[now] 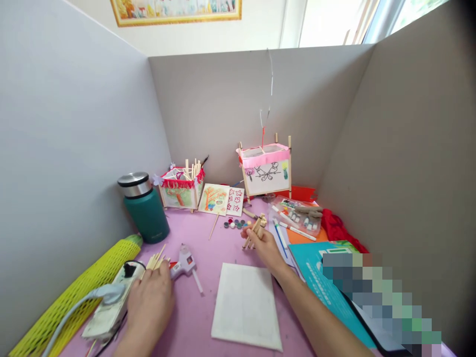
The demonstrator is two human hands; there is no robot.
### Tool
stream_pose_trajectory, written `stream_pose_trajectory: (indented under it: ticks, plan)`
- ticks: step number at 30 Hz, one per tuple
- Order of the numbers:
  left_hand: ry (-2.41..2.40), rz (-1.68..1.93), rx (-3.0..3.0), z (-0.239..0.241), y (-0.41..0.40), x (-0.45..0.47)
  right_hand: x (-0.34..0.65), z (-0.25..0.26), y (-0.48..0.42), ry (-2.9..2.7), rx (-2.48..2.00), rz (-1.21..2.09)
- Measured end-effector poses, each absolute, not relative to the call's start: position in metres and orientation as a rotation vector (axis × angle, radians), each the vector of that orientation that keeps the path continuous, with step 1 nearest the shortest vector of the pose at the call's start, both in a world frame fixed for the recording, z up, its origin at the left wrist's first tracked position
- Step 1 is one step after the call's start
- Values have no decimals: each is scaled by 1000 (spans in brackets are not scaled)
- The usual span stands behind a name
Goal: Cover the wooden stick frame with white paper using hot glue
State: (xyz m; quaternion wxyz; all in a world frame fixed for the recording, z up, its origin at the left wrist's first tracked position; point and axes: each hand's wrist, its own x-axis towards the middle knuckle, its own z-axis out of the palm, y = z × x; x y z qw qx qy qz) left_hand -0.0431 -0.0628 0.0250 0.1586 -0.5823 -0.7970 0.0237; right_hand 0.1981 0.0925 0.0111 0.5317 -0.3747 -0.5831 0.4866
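Your hands are working well apart above a pink tabletop [203,317]. Your right hand [260,243] is clutching a bundle of thin wooden sticks [255,233] near the table's middle, their long axis slanting from near left to far right. Your left hand [148,305] is curving over a shorter bunch of wooden sticks [156,261] at the near left, their tips poking toward the far right past your fingers. That hand is the nearer one to a hot glue gun [185,263] lying just to its right, and it is resting beside a white power strip [107,307]. A sheet of white paper [245,307] is lying between your hands, toward you.
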Motion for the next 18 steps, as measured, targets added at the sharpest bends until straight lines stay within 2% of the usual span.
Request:
stream_pose_trajectory:
  ticks: [7,12,15,18]
  plan:
    - [-2272,-47,-1610,28,-65,-50,171,39,92,-1419,-768,1215]
    - [-2289,-31,-1614,30,-67,-42,153,21,100,-1407,-823,1217]
    - [-2242,-233,-1670,31,-67,-30,151,6,103,-1424,-868,1227]
    - [-2176,-627,-1944,36,-59,-11,154,4,103,-1467,-860,1247]
